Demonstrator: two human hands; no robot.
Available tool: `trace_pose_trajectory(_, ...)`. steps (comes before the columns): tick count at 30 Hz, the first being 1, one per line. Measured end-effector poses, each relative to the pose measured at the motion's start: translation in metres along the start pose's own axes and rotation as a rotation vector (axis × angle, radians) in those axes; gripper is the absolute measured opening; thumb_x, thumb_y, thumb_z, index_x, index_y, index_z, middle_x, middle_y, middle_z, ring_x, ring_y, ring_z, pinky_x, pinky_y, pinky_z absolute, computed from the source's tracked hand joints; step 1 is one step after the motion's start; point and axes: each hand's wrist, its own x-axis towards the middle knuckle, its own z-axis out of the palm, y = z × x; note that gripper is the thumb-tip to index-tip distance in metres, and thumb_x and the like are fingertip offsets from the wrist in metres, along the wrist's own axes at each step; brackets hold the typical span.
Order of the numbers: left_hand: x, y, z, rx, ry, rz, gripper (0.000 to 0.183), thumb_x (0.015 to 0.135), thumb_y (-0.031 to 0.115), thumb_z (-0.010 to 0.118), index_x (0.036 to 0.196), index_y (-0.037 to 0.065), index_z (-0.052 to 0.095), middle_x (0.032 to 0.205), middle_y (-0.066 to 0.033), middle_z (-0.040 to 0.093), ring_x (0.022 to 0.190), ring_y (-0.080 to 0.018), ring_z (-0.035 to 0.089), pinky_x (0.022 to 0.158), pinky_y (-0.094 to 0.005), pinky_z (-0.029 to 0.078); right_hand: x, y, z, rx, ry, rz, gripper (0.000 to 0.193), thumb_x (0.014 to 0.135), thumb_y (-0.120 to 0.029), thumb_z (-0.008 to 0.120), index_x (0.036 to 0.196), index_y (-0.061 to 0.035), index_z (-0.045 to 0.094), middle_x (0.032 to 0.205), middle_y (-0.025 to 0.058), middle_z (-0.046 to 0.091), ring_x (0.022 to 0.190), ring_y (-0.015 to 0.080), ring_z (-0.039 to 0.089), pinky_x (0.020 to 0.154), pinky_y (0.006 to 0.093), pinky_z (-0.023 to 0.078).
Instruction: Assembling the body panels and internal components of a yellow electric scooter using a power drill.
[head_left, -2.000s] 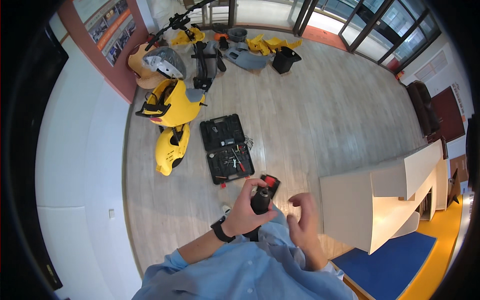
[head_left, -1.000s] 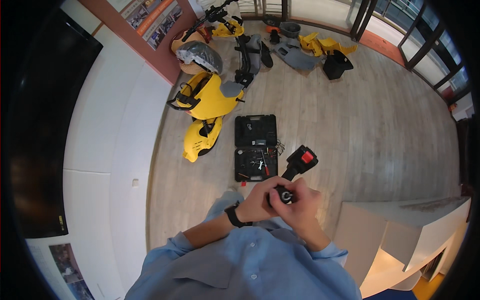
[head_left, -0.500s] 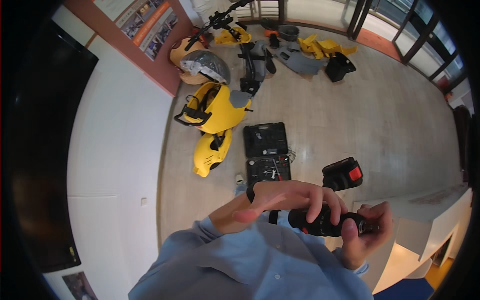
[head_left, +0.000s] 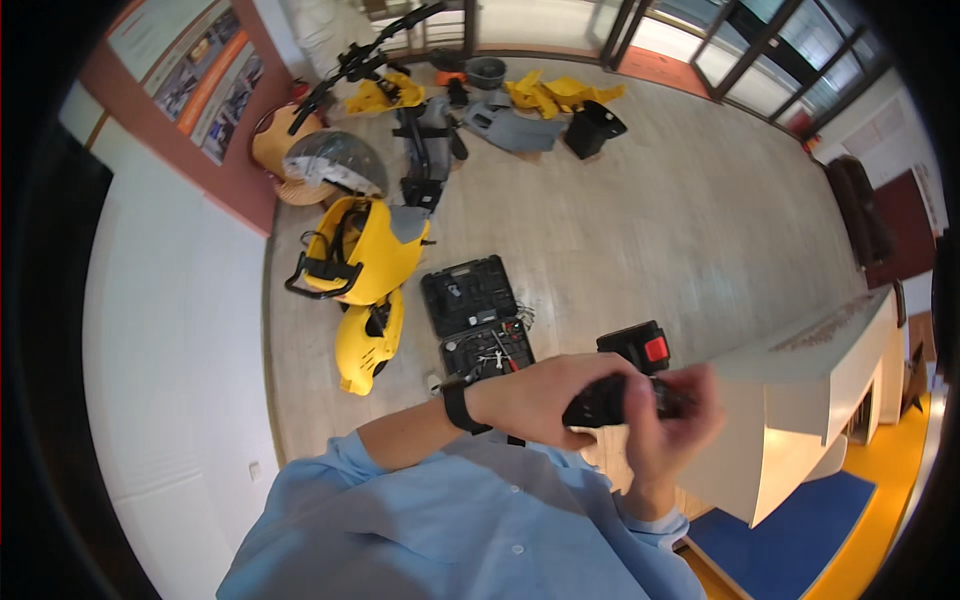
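A black cordless drill [head_left: 592, 404] lies crosswise in front of my chest, its battery pack [head_left: 636, 346] with a red patch pointing away from me. My left hand [head_left: 545, 393], a black band at its wrist, is closed round the drill's body. At the drill's chuck end, the fingers and thumb of my right hand [head_left: 668, 425] are curled round the tip. They are slightly blurred, and whether a bit sits in the chuck is hidden. Beyond my left forearm, an open black tool case [head_left: 468, 296] on the floor holds wrenches and a red-handled tool.
Yellow scooter body panels [head_left: 385, 245] lie at the left, near a scooter frame with handlebars [head_left: 365, 62]. Grey panels [head_left: 515, 128], a black bin [head_left: 593, 130] and yellow parts [head_left: 560, 93] are farther off. A pale counter [head_left: 740, 440] stands close on my right.
My view has turned rightward. My left hand has shifted along the drill and wraps it more fully. My right hand stays at the chuck, its fingers now blurred.
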Motion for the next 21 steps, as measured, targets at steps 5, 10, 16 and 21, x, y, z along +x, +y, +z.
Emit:
trace_pose_trajectory(5, -0.008, -0.012, 0.017, 0.084, 0.251, -0.207, 0.048, 0.067, 0.005, 0.079, 0.112, 0.005, 0.061, 0.096, -0.0107, 0.067, 0.088, -0.0248, 0.068, 0.076, -0.0331, 0.051, -0.005, 0.018, 0.035, -0.218, -0.008, -0.046, 0.028, 0.074, -0.02, 0.081, 0.074, -0.0059, 0.057, 0.054, 0.0068, 0.057, 0.046, 0.0176, 0.06, 0.047, 0.0289, 0.046)
trace_pose_trajectory(10, -0.006, -0.036, 0.037, 0.248, 0.506, -0.239, 0.029, 0.071, 0.009, 0.074, 0.097, 0.004, 0.064, 0.08, -0.013, 0.066, 0.073, -0.0282, 0.065, 0.068, -0.0338, 0.05, -0.011, 0.038, 0.043, -0.273, -0.102, -0.078, 0.031, 0.075, -0.025, 0.08, 0.072, -0.0066, 0.054, 0.052, 0.0078, 0.055, 0.044, 0.0213, 0.059, 0.044, 0.031, 0.046)
trace_pose_trajectory(16, -0.006, -0.058, 0.048, 0.183, 0.555, -0.154, 0.02, 0.069, 0.015, 0.071, 0.085, 0.005, 0.066, 0.073, -0.0156, 0.063, 0.068, -0.0358, 0.062, 0.06, -0.0358, 0.048, -0.007, 0.06, 0.036, -0.148, -0.237, -0.192, 0.036, 0.073, -0.026, 0.082, 0.069, -0.0054, 0.052, 0.052, 0.0078, 0.054, 0.044, 0.0217, 0.057, 0.043, 0.0306, 0.044)
trace_pose_trajectory(21, 0.001, -0.061, 0.055, 0.195, 0.469, -0.142, 0.022, 0.068, 0.016, 0.072, 0.087, 0.005, 0.068, 0.071, -0.0146, 0.063, 0.065, -0.0356, 0.062, 0.06, -0.035, 0.048, 0.002, 0.089, 0.02, -0.037, -0.381, -0.371, 0.039, 0.072, -0.026, 0.083, 0.068, -0.0063, 0.05, 0.052, 0.0067, 0.051, 0.042, 0.0197, 0.054, 0.041, 0.0299, 0.041)
